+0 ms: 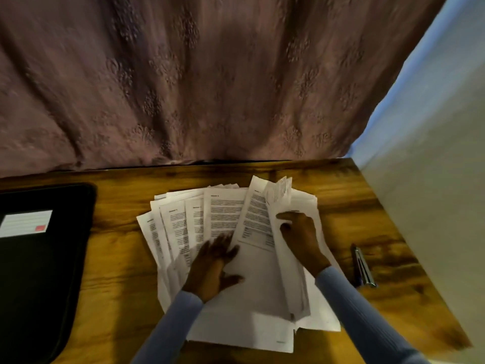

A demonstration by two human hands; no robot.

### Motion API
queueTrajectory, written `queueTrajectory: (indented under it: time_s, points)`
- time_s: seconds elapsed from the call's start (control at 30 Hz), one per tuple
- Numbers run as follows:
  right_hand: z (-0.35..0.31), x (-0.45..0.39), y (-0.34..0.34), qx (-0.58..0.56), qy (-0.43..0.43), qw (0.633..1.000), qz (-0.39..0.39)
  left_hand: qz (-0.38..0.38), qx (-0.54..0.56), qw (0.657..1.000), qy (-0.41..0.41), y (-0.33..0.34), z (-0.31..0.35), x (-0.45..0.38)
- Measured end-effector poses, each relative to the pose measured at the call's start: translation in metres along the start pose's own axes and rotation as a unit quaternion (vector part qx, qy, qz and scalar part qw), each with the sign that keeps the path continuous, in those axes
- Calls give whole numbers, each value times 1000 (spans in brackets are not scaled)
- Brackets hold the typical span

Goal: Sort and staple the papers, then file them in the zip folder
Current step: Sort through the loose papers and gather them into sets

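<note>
Printed white papers point(223, 214) lie fanned out across the middle of the wooden table point(118, 271). My left hand point(214, 264) rests flat on the fan, fingers spread, pressing the sheets down. My right hand point(301, 237) grips a lifted bundle of sheets point(279, 198) that stands tilted up on the right side of the pile. A black zip folder point(42, 271) with a white label lies at the table's left edge. A metal stapler point(363, 266) lies on the table to the right of the papers.
A purple patterned curtain point(210, 80) hangs behind the table's far edge. A pale wall point(433, 166) runs along the table's right side. Bare wood shows between the folder and the papers.
</note>
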State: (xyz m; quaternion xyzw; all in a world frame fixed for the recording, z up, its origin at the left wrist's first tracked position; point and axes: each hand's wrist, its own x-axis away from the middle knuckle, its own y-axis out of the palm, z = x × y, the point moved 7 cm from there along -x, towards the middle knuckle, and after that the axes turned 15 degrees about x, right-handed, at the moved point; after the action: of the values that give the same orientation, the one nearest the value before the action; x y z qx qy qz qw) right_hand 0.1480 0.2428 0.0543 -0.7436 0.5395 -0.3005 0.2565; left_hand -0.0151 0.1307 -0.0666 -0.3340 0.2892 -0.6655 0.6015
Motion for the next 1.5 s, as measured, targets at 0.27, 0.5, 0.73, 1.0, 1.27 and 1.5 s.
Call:
queueTrajectory:
  time_s: [0.27, 0.5, 0.73, 1.0, 1.27, 1.5]
  points:
    - [3, 8, 14, 2, -30, 997, 72, -14, -12, 999, -40, -6, 3, 12]
    - [17, 0, 21, 53, -16, 994, 90, 137, 100, 985, -27, -29, 25, -3]
    - [19, 3, 31, 56, -26, 991, 116, 198, 154, 967, 37, -38, 45, -13]
    - [10, -3, 50, 208, -46, 973, 86, 149, 357, 922, 4, -28, 56, -2]
    - [18, -3, 46, 187, -37, 975, 116, 186, 409, 890, -72, -23, 37, -6]
    - [28, 6, 29, -7, -17, 991, 132, 228, 469, 831, -194, -28, 20, -26]
